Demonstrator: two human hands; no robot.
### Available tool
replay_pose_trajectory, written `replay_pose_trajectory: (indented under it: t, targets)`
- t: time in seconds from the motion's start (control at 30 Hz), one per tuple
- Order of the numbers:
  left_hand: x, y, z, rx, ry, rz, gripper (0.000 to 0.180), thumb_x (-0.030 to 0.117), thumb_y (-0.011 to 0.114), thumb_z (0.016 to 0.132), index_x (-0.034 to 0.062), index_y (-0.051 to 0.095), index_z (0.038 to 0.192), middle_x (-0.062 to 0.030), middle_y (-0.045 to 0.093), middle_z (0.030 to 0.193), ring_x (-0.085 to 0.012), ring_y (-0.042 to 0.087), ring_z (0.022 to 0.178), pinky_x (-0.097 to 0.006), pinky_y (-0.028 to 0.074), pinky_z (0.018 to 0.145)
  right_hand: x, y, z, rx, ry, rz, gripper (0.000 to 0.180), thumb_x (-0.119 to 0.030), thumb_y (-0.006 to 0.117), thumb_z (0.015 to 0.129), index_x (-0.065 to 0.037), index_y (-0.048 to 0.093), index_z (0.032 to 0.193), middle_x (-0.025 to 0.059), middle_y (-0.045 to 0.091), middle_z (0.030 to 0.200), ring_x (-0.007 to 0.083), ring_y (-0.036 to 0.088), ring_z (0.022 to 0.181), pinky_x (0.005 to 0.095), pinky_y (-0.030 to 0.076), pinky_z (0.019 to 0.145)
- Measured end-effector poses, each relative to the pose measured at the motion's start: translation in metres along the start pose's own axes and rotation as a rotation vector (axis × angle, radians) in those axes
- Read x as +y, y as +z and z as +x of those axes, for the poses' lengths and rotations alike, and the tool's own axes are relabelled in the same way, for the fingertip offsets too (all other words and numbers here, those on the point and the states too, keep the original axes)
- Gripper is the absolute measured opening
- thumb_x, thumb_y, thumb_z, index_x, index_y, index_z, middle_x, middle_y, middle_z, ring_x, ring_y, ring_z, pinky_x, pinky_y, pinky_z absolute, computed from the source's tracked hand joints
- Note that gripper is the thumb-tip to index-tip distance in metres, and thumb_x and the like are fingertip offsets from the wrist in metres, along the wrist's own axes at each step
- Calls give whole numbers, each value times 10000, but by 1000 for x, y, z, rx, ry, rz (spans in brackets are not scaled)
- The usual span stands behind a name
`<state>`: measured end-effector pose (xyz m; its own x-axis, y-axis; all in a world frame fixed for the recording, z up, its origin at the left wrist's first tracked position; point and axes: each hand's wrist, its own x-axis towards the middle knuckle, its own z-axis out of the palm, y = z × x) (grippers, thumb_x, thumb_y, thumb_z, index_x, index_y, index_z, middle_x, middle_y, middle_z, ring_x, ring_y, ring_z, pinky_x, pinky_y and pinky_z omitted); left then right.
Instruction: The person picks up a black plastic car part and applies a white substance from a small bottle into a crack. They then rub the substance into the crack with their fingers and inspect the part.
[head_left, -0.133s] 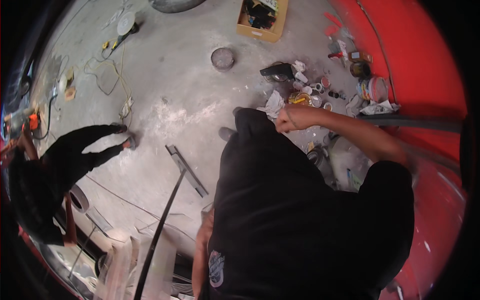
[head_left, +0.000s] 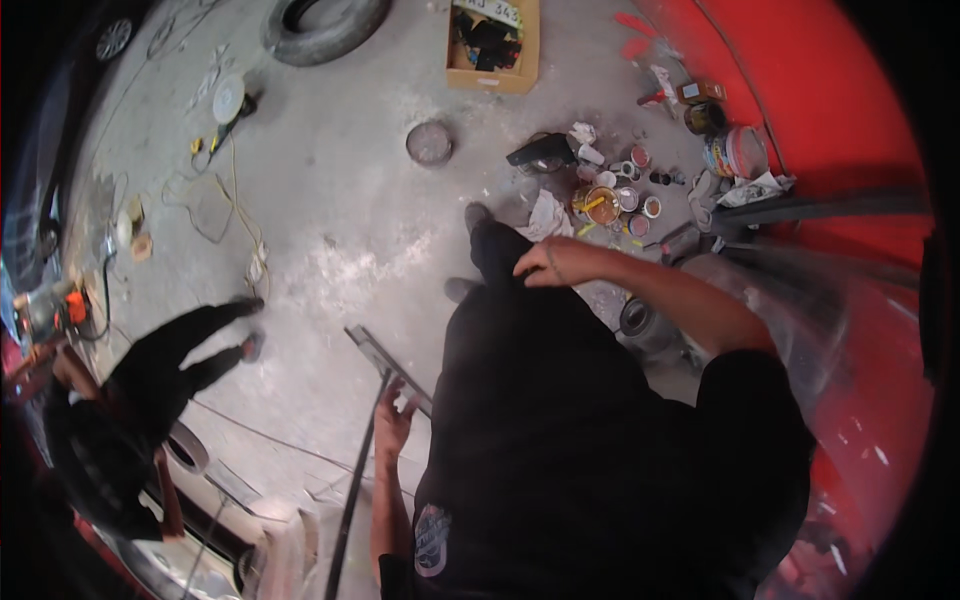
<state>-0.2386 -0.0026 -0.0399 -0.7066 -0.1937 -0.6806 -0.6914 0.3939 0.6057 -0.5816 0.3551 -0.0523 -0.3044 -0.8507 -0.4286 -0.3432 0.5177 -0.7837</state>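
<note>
squeegee (head_left: 354,488), by the look of it, beside the left hand (head_left: 392,425): fingers parted, contact hard to tell
head view: its grey crossbar (head_left: 371,351) is down by the concrete floor (head_left: 330,180), slanting far-left to near-right; the long dark shaft (head_left: 343,540) points back to the lower left. probably stiff, light, head-heavy; mid-shaft seems the best hold. the right hand (head_left: 545,262) hangs loosely bent, nothing seen in it.

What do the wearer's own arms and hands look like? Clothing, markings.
Right sleeve: black, short, leaving the forearm bare. Left sleeve: also black, only its edge visible. Left fingers and right fingers ungloved. Thin bracelet on the right wrist, detail too small to tell. No cables visible on either arm.
</note>
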Motion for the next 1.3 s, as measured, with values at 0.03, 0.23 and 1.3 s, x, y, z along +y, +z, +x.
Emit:
replay_pose_trajectory:
  t: [0.03, 0.23, 1.3]
  targets:
    - [32, -15, 32, 17, 1, -111, 612, 103, 743, 920, -2, 482, 1464, -199, 644, 1308, -301, 637, 1138, -407, 527, 941, 9, 23, 2, 62, 20, -34, 354, -304, 701, 885, -92, 702, 1168, 159, 698, 1064, 329, 660, 1036, 451, 525, 880]
    - [108, -15, 167, -312, 138, 5, 529, 171, 698, 965, 35, 524, 1446, -194, 623, 1340, -323, 608, 1215, -409, 511, 985, 55, 83, 42, 204, 282, -135, 348, -285, 709, 868, -141, 716, 1184, 129, 615, 1195, 376, 591, 1128, 467, 511, 953]
    - [352, -167, 682, -888, 427, 896, 377, 186, 684, 879, 83, 633, 1238, -158, 646, 1211, -369, 623, 1107, -460, 507, 927, 24, -44, 290, 973, 991, 1351, 212, -199, 694, 952, -66, 696, 1116, 23, 664, 780, 114, 606, 701, 285, 504, 684]
